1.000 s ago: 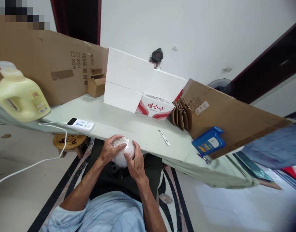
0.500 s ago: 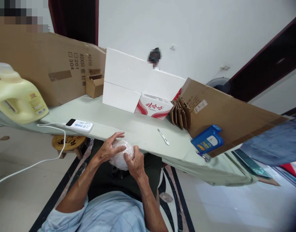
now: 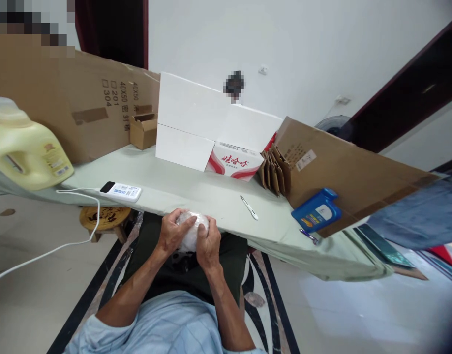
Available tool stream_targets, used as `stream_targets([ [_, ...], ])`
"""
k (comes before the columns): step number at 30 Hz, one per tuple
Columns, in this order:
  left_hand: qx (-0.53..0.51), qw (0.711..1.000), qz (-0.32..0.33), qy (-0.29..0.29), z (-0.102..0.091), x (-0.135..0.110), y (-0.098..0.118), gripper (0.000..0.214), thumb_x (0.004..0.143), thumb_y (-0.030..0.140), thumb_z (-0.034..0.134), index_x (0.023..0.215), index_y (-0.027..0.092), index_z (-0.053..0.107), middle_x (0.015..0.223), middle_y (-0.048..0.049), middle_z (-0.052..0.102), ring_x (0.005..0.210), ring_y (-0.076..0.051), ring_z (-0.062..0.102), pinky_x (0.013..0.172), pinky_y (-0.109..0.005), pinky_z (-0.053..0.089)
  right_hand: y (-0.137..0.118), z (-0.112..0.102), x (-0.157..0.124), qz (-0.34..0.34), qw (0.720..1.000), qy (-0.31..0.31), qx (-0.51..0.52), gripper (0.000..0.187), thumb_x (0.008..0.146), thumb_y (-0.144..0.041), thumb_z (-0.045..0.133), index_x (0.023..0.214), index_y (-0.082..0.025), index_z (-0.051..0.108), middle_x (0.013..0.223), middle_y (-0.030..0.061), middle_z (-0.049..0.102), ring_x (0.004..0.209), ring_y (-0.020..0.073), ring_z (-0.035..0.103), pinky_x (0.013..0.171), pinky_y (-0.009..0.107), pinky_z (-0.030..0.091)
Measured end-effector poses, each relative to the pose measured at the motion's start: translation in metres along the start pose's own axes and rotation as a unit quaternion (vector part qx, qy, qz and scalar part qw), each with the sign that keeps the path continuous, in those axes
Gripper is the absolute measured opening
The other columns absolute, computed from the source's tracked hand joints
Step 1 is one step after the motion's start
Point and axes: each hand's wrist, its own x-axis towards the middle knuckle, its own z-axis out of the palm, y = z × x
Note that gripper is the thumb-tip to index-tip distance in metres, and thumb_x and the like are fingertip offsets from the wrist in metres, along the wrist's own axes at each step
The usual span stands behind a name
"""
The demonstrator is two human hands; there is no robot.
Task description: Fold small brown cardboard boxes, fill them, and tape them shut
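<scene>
Both my hands are wrapped round a round bundle in clear plastic wrap [image 3: 192, 231], held over my lap at the near edge of the table [image 3: 196, 191]. My left hand [image 3: 172, 233] grips its left side with fingers curled over the top. My right hand [image 3: 208, 243] clasps its right side, the thumb lying on the wrap. What is inside the wrap is hidden.
On the table stand a yellow jug [image 3: 26, 150], a white power strip [image 3: 120, 191] with its cable, a white pen-like tool [image 3: 249, 207], a blue bottle [image 3: 316, 212], a white carton [image 3: 211, 132], a small brown box [image 3: 142, 130] and leaning cardboard sheets [image 3: 344, 169]. A wooden stool [image 3: 104, 219] stands below.
My hands have closed more tightly round the wrapped bundle and shifted it slightly right, toward the table edge; the left fingers now lie curled over its top.
</scene>
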Motion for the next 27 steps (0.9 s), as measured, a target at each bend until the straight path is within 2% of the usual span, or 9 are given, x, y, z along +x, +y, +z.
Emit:
stream_targets([
  [4, 0.009, 0.999, 0.002, -0.032, -0.001, 0.002, 0.002, 0.05, 0.085, 0.067, 0.075, 0.09, 0.017, 0.077, 0.072, -0.0001, 0.069, 0.066, -0.017, 0.06, 0.06, -0.025, 0.048, 0.003, -0.004, 0.006, 0.001, 1.0, 0.003, -0.001, 0.045, 0.106, -0.062, 0.041, 0.093, -0.024, 0.061, 0.08, 0.0027, 0.069, 0.072, 0.021, 0.061, 0.07, 0.033, 0.048],
  [8, 0.035, 0.997, 0.025, -0.067, -0.011, 0.008, 0.007, 0.043, 0.081, 0.062, 0.081, 0.086, 0.019, 0.079, 0.093, -0.0071, 0.077, 0.088, -0.023, 0.069, 0.073, -0.028, 0.054, 0.004, -0.006, 0.004, -0.011, 1.0, -0.006, 0.002, 0.04, 0.104, -0.058, 0.043, 0.086, -0.025, 0.057, 0.074, -0.0001, 0.064, 0.068, 0.0189, 0.056, 0.066, 0.031, 0.044],
  [10, 0.046, 0.995, 0.028, -0.088, -0.014, 0.008, 0.008, 0.041, 0.086, 0.061, 0.077, 0.09, 0.02, 0.08, 0.088, -0.0054, 0.077, 0.082, -0.022, 0.068, 0.07, -0.028, 0.052, 0.005, -0.006, 0.003, -0.018, 1.0, -0.011, 0.005, 0.039, 0.103, -0.057, 0.045, 0.086, -0.025, 0.058, 0.074, -0.0004, 0.064, 0.068, 0.0187, 0.055, 0.067, 0.031, 0.043],
  [13, 0.056, 0.992, 0.027, -0.112, -0.012, 0.006, 0.009, 0.043, 0.091, 0.063, 0.07, 0.085, 0.021, 0.077, 0.068, 0.0003, 0.066, 0.062, -0.017, 0.057, 0.059, -0.027, 0.043, 0.006, -0.008, 0.005, -0.026, 1.0, -0.015, 0.006, 0.038, 0.103, -0.056, 0.045, 0.085, -0.025, 0.057, 0.073, -0.0011, 0.062, 0.068, 0.0185, 0.055, 0.066, 0.031, 0.041],
  [20, 0.062, 0.994, 0.034, -0.082, 0.0, 0.002, 0.004, 0.054, 0.09, 0.065, 0.068, 0.062, 0.022, 0.057, 0.056, 0.0056, 0.039, 0.054, -0.012, 0.037, 0.051, -0.025, 0.029, 0.009, -0.018, 0.013, -0.046, 0.999, -0.017, -0.002, 0.04, 0.104, -0.055, 0.044, 0.08, -0.025, 0.054, 0.069, -0.002, 0.058, 0.066, 0.018, 0.053, 0.065, 0.031, 0.04],
  [23, 0.061, 0.995, 0.042, -0.061, 0.001, 0.002, 0.007, 0.057, 0.088, 0.068, 0.068, 0.058, 0.022, 0.051, 0.055, 0.0061, 0.034, 0.054, -0.011, 0.033, 0.05, -0.025, 0.028, 0.006, -0.017, 0.013, -0.057, 0.998, -0.017, -0.002, 0.04, 0.105, -0.055, 0.044, 0.088, -0.024, 0.063, 0.079, 0.0019, 0.067, 0.074, 0.0204, 0.062, 0.071, 0.032, 0.047],
  [25, 0.063, 0.996, 0.049, -0.048, 0.0, 0.002, 0.01, 0.055, 0.086, 0.069, 0.068, 0.06, 0.021, 0.055, 0.055, 0.0062, 0.036, 0.054, -0.011, 0.033, 0.051, -0.024, 0.029, 0.004, -0.015, 0.012, -0.062, 0.998, -0.001, -0.001, 0.044, 0.106, -0.056, 0.043, 0.106, -0.021, 0.069, 0.1, 0.0084, 0.076, 0.091, 0.0243, 0.07, 0.082, 0.035, 0.053],
  [27, 0.068, 0.996, 0.053, -0.036, 0.001, 0.0, 0.011, 0.053, 0.084, 0.069, 0.069, 0.064, 0.02, 0.062, 0.056, 0.0059, 0.039, 0.055, -0.011, 0.035, 0.052, -0.024, 0.03, 0.002, -0.013, 0.011, -0.054, 0.998, 0.022, 0.002, 0.046, 0.108, -0.055, 0.042, 0.118, -0.02, 0.069, 0.112, 0.0117, 0.078, 0.1, 0.0263, 0.072, 0.087, 0.037, 0.054],
])
